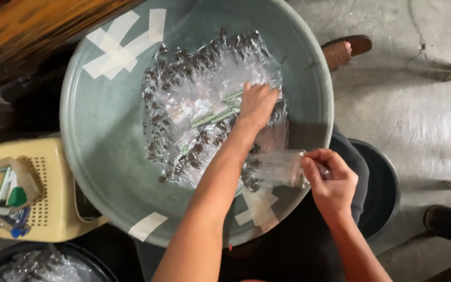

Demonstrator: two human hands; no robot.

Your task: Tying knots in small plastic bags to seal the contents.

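A big grey-green plastic basin (95, 136), patched with strips of white tape, holds a heap of small clear packets (194, 104) with dark brown bits inside and pale green paper labels. My left hand (257, 103) reaches into the heap, fingers curled down among the packets near the basin's right side. My right hand (329, 180) hovers at the basin's near right rim and pinches the mouth of a clear plastic bag (277, 167) that hangs over the rim.
A yellow perforated plastic stool (43, 209) with small items stands at left. A dark tub (43, 263) of filled packets sits bottom left, a black bucket (382, 193) at right. A sandalled foot (345, 49) rests on the concrete floor. Wooden furniture is top left.
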